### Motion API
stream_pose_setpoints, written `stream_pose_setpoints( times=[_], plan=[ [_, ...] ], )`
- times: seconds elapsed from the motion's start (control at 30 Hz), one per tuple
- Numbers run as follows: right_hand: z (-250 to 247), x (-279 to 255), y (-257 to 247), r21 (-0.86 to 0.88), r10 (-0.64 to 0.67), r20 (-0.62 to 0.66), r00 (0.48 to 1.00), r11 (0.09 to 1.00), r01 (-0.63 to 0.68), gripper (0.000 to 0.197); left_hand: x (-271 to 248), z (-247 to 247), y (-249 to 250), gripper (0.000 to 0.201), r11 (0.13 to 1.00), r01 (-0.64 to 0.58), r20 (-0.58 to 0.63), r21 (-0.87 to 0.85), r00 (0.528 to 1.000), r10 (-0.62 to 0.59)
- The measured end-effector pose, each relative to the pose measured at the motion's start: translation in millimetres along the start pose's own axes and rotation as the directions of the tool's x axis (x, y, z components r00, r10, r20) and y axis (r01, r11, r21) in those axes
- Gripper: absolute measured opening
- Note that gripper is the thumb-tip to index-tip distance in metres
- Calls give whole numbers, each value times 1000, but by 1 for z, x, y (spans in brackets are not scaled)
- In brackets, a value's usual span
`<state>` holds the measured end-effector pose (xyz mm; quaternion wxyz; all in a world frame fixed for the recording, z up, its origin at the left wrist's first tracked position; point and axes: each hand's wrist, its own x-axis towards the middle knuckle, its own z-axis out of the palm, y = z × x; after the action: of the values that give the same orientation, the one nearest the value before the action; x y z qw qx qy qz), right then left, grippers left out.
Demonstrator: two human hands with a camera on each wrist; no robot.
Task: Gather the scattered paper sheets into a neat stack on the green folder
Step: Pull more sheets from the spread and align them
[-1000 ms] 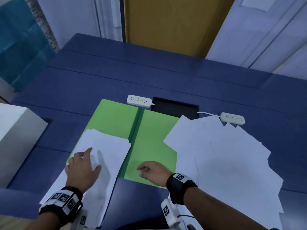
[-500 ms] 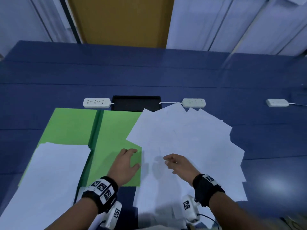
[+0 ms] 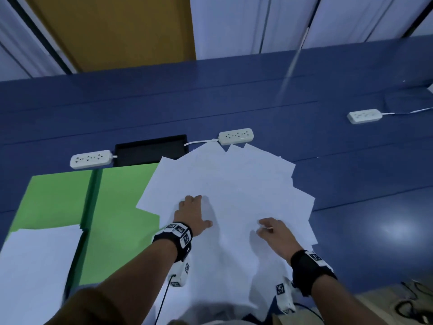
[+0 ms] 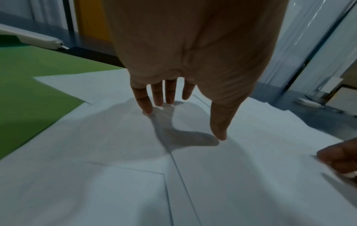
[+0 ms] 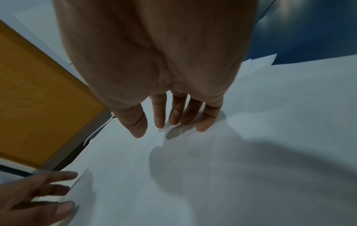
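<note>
Head view: fanned spread of paper sheets (image 3: 234, 191) on blue table (image 3: 351, 179), its left edge overlapping the open green folder (image 3: 117, 200); a gathered stack (image 3: 35, 266) lies on the folder's left leaf; left hand (image 3: 191, 215) flat on the fan, fingers spread wide, right hand (image 3: 273, 233) loosely curved over it, holding nothing, both likely placed to draw the sheets together. Left wrist view: fingertips (image 4: 147, 109) and thumb touch paper, hand open. Right wrist view: fingers (image 5: 160, 119) extended, tips at the sheet, nothing grasped.
</note>
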<state>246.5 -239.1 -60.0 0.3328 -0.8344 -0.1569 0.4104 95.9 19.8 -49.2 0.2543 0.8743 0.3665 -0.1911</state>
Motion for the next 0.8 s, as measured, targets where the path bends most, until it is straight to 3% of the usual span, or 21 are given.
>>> stream_pose_setpoints(
  times=[0.23,0.37,0.43,0.5,0.6,0.73,0.8],
  plan=[
    [-4,5,5,-4,1,64,998,1000,-1,47,8,10,18,85,968,113,-42,224,993,-106],
    [-3,6,7,11,8,70,998,1000,-9,55,-7,16,23,51,953,-26,-107,301,992,61],
    [-3,8,7,38,9,69,998,999,-12,57,-18,17,24,39,973,-119,-139,198,979,148],
    [-3,9,6,63,7,71,997,998,-11,57,-29,13,25,27,970,-243,-113,-11,964,240],
    [-6,9,6,138,-9,60,998,990,1,46,-48,-4,25,17,883,-383,-49,-272,922,384],
    [-17,-2,1,273,-44,80,996,962,21,13,-63,-28,31,19,815,-399,-32,-419,904,426],
    [-23,-9,-5,292,-46,125,991,956,7,19,-62,-37,33,7,769,-362,-46,-527,916,399]
  ],
)
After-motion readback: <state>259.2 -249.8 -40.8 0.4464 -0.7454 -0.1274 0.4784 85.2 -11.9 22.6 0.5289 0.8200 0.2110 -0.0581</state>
